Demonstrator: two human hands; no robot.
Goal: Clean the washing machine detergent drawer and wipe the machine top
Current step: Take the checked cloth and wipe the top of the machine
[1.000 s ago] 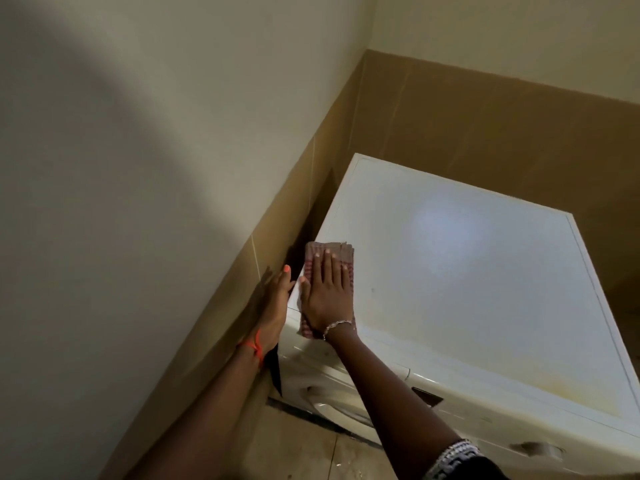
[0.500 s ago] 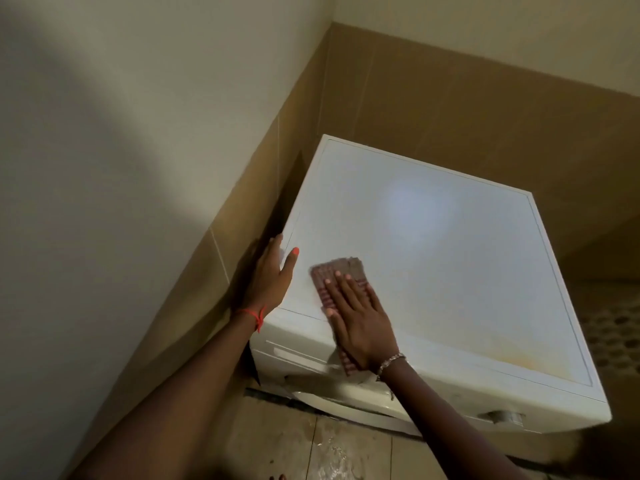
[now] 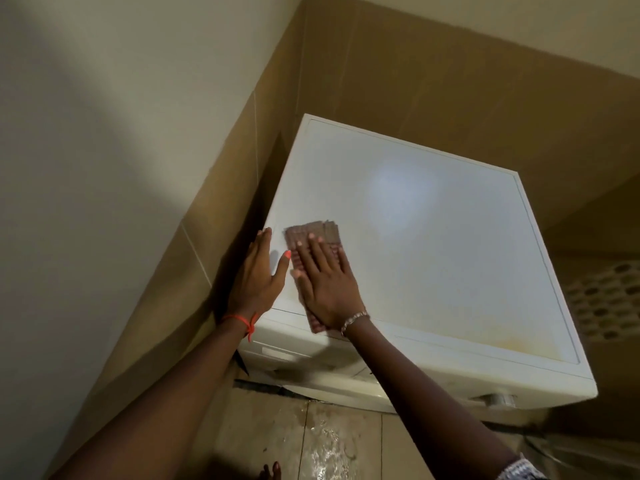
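Head view: my right hand (image 3: 327, 289), fingers flat, presses the cloth (image 3: 311, 233) on the machine top (image 3: 450, 254) near its front-left corner, a little farther in than a second ago. My left hand (image 3: 258, 275) rests open on the left edge. I judge most of the top is unwiped.

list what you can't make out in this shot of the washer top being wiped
Head view:
- Cloth: mostly covered by the right hand; its full size is hidden.
- Washer front: seen steeply from above, crossed by the right forearm; drawer not distinguishable.
- Knob: blurred, markings unreadable.
- Perforated basket: dim, cut off by the right edge.
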